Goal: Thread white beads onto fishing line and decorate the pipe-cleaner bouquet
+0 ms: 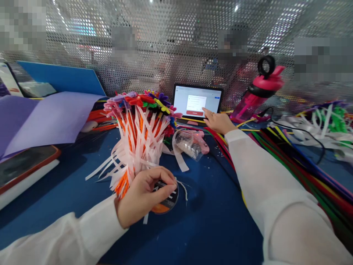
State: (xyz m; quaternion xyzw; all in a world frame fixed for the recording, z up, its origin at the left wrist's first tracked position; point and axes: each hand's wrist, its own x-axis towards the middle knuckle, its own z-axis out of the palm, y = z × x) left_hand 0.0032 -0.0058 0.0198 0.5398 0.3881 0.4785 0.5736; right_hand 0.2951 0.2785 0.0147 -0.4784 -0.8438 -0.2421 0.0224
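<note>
My left hand (147, 195) is closed in a pinch, thumb against index finger, with a short thin white cord (185, 189) trailing from the fingertips. Under it lies a round black-and-orange label (168, 202), partly covered by the hand. Just behind stands a bundle of pipe-cleaner flowers (138, 125) with orange stems and pale ribbon strips. My right hand (219, 122) reaches forward with its index finger stretched out at the screen of a tablet (197, 101), holding nothing. The tablet leans against the mesh and shows a white pop-up with a red button.
A pink glue gun (203, 141) lies mid-table beside a clear plastic piece (189, 145). At right are a pink bottle (257, 90), loose coloured pipe cleaners (298, 165) and ribbon strips (314, 127). Purple sheets (55, 117) and a phone (24, 165) lie left.
</note>
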